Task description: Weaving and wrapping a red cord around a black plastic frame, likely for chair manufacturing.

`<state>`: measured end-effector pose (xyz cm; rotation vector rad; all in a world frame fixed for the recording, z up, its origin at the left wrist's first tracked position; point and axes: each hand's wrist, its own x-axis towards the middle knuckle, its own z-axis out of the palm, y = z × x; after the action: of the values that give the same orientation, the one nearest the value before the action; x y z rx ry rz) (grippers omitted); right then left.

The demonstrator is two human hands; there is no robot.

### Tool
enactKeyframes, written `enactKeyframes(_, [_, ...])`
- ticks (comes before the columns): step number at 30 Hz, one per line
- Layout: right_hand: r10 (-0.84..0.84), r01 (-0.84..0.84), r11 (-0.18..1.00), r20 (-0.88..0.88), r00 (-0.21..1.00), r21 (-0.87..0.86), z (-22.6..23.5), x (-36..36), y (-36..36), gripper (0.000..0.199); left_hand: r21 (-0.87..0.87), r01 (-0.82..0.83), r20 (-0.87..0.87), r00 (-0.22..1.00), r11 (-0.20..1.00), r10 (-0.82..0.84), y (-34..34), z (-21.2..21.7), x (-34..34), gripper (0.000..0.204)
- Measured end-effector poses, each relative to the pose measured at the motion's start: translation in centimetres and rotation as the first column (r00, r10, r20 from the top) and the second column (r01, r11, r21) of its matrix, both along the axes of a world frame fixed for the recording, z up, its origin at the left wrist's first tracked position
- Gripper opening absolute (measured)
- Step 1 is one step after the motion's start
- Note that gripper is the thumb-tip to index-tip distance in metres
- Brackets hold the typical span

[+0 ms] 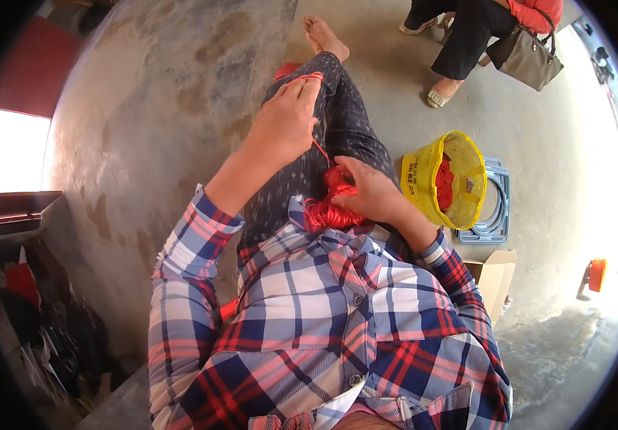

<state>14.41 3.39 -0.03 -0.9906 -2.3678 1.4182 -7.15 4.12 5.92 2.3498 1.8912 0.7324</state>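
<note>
A bundle of glossy red cord (334, 204) lies in my lap against my plaid shirt. My right hand (372, 192) rests on its right side, fingers and thumb curved round it. Farther out, over my raised knee, my left hand (285, 120) grips red cord, some of which shows at its fingertips. One thin strand runs taut from beneath that hand down to the bundle. More red material (287, 70) shows just beyond the left fingers, on the knee. The undersides of the left fingers are hidden.
Right of my legs stands a yellow bucket (424, 179) with red cord inside, beside a blue-grey plastic frame (499, 204). An open cardboard box (497, 283) sits near my right elbow. Another person (459, 43) with a grey handbag (528, 61) sits at the far right. Dark clutter (58, 315) fills the lower left.
</note>
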Motion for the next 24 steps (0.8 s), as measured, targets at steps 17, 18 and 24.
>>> enactKeyframes(17, [-0.303, 0.418, 0.631, -0.287, 0.908, 0.653, 6.2, 2.0, 3.1, 0.049, -0.574, 0.792, 0.815, 0.527, 0.208, 0.241, 2.2, 1.5, -3.2, 0.056])
enactKeyframes(18, [-0.335, 0.447, 0.496, -0.310, 0.890, 0.745, 6.5, 2.0, 3.3, 0.050, -0.379, 0.886, 0.892, 0.274, 0.267, 0.358, 2.2, 0.9, -2.8, 0.064])
enactKeyframes(24, [-0.330, 0.337, 0.720, -0.127, 0.935, 0.607, 3.5, 0.9, 4.5, 0.043, 0.185, 0.828, 0.733, -0.475, 0.529, 0.487, 2.3, 0.0, 1.3, 0.083])
